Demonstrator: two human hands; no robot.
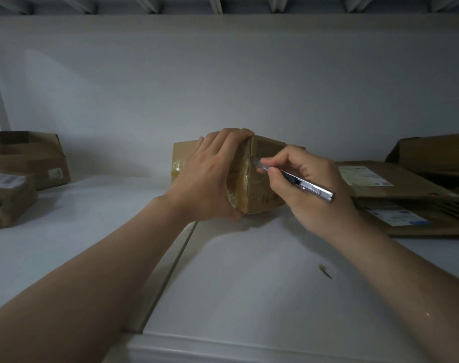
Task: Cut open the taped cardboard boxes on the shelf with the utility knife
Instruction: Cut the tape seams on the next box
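On the white shelf (236,271), mid-frame, the box (265,176) stands with its taped seam (245,176) facing me. My left hand (210,179) curls over its top edge, steadying it. My right hand (309,187) pinches the knife (301,180), tip at the seam. I should cut shallow, down the tape, away from my left hand.

No text can be read here. The flattened cardboard (417,184) at the right carries two white labels (364,175) with blue print, and the boxes at the left (32,158) carry white stickers (7,180), but all are too blurred. The faint print on the box in the middle (266,155) is also not legible
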